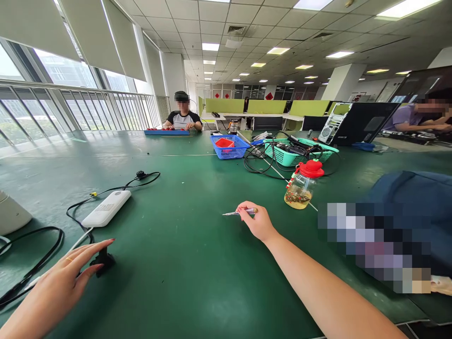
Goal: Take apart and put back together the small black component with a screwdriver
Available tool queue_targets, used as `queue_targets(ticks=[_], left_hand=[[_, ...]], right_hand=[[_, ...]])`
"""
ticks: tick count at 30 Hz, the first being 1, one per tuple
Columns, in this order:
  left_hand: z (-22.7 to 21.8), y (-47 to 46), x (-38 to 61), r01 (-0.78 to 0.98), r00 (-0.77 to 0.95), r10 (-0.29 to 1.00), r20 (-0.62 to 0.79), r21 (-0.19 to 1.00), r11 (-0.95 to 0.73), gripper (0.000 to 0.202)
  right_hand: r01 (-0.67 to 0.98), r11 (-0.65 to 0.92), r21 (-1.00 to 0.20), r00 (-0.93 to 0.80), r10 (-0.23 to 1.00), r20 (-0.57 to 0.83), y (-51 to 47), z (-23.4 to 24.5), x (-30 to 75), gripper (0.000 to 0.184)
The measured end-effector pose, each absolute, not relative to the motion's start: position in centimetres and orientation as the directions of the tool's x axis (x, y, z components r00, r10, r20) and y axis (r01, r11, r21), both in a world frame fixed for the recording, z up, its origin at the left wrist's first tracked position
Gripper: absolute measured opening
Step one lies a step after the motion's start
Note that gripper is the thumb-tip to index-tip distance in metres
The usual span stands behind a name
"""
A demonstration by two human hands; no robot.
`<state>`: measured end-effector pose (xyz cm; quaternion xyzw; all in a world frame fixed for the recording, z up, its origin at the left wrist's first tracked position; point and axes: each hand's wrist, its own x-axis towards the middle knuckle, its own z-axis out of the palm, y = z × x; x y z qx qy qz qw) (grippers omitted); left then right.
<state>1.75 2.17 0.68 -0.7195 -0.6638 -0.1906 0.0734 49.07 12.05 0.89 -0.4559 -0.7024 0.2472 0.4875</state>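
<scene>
My right hand [257, 220] is closed around a slim screwdriver [231, 213], held nearly level above the green table [197, 282]. Its thin metal tip points left, and the rear of the handle sticks out past my fingers. At the lower left, my left hand [68, 275] has its fingers stretched out and the thumb spread apart. A small black object [102, 263] with an upright part stands at those fingertips, partly covered by them; whether they touch it I cannot tell. Behind the left hand lies a white power bank [107, 208] with a cable.
A red-lidded bottle [300, 188] stands beyond my right hand. Further back are a blue basket [229, 151], a green basket [286, 160] with tangled cables, and a computer case [360, 123]. A dark blue bag [416, 193] lies right. A person [183, 117] sits across.
</scene>
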Motion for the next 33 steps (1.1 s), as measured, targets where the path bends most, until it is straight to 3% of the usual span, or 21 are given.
queue_targets(ticks=[3, 15, 33], left_hand=[[1.3, 2.5, 2.3, 0.977, 0.077, 0.958, 0.277, 0.169, -0.127, 0.041], [1.5, 3.0, 4.1, 0.989, 0.059, 0.957, 0.286, 0.115, -0.096, 0.043], [0.8, 4.3, 3.1, 0.975, 0.091, 0.973, 0.213, 0.179, -0.131, 0.048]], right_hand=[[0.397, 0.46, -0.794, -0.103, 0.882, 0.46, 12.0, 1.0, 49.1, 0.023], [0.394, 0.454, -0.799, -0.107, 0.886, 0.45, 12.0, 1.1, 49.0, 0.022], [0.403, 0.449, -0.798, -0.115, 0.889, 0.442, 12.2, 1.0, 49.1, 0.022]])
